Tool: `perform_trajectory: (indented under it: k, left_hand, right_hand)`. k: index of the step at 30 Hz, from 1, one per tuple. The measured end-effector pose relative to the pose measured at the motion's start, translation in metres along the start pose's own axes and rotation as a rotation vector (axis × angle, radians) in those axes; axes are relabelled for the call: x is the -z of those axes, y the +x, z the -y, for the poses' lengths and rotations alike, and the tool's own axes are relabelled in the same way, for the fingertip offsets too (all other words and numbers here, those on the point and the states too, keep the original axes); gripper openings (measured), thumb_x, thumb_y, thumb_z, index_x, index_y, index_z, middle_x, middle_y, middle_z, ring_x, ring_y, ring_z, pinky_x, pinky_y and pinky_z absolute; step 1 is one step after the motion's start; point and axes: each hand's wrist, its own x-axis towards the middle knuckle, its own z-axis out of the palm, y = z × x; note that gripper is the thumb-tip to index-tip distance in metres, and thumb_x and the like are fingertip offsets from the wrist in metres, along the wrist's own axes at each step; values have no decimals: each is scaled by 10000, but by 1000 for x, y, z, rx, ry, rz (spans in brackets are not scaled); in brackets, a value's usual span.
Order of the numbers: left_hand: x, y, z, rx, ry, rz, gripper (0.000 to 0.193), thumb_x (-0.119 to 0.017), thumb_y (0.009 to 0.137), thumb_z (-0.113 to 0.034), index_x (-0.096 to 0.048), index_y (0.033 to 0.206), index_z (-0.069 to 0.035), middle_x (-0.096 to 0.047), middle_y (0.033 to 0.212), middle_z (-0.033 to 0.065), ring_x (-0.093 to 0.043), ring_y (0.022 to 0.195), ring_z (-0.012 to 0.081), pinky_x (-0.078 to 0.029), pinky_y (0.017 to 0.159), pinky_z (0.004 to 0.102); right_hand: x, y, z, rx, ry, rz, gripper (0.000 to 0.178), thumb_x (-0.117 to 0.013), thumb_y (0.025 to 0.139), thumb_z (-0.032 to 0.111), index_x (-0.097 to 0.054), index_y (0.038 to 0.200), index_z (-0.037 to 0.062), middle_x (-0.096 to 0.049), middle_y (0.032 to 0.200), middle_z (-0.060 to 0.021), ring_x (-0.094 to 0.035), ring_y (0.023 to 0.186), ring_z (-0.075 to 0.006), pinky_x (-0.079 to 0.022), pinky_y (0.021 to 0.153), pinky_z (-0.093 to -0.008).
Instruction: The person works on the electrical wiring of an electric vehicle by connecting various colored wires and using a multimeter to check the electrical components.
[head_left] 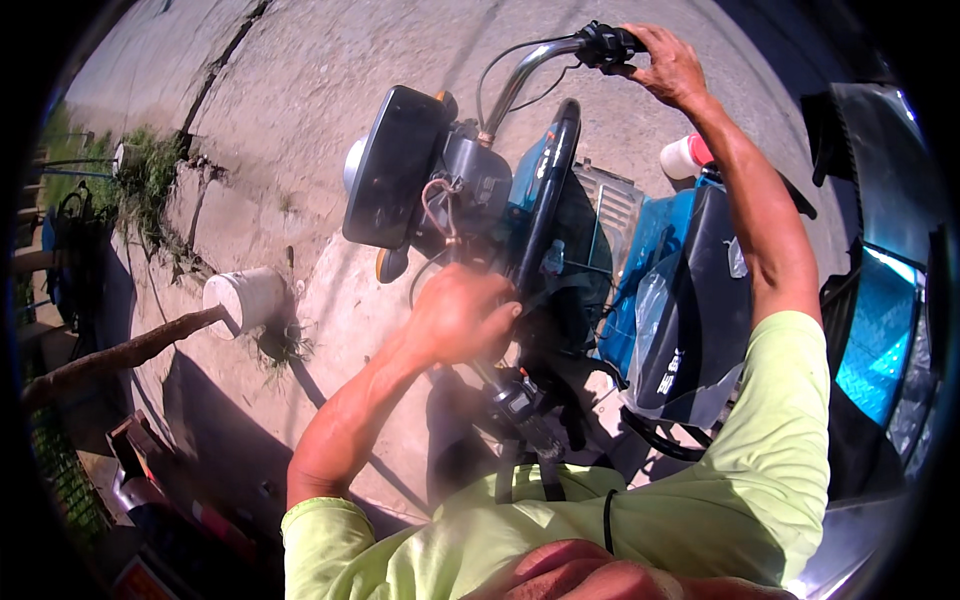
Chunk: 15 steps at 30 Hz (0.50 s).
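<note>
My right hand (668, 68) is wrapped round the black end grip (628, 42) of a chrome handlebar (530, 72), beside its switch block. My left hand (462, 315) is closed over the middle of the bar, slightly smeared; whatever its fingers hold is hidden beneath it. In front of that hand sits the dark console (475, 180), with pinkish wires (437, 195) looping out of it. A black headlamp housing (395, 165) is mounted left of the console, with orange indicators near it. Nearer my body, the left handlebar grip (540, 432) with its switches has no hand on it.
The vehicle's blue front panel (535, 165) and a dark blue seat box (690, 290) lie to the right. A white bucket (243, 300) with a wooden pole (125, 360) in it stands on the concrete at left. Another blue vehicle (875, 340) is at far right.
</note>
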Motion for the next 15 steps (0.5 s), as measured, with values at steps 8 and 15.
perform_trajectory:
  k: [8,15]
  left_hand:
    - [-2,-2,3,9,-14,-26,213,-698,832,-237,-707,950,-60,-654,683,85,-603,676,297,-460,731,411]
    - [-2,1,2,30,-15,-6,214,-697,818,-222,-708,945,-50,-652,682,87,-602,666,290,-455,719,403]
  right_hand:
    - [-9,0,-7,-52,55,55,698,-785,775,517,-555,1395,293,-561,1415,-50,-525,1304,-282,-374,1086,-505]
    - [-6,-6,-10,42,20,-21,688,-798,787,408,-541,1403,241,-600,1359,-79,-585,1222,-293,-425,1040,-479]
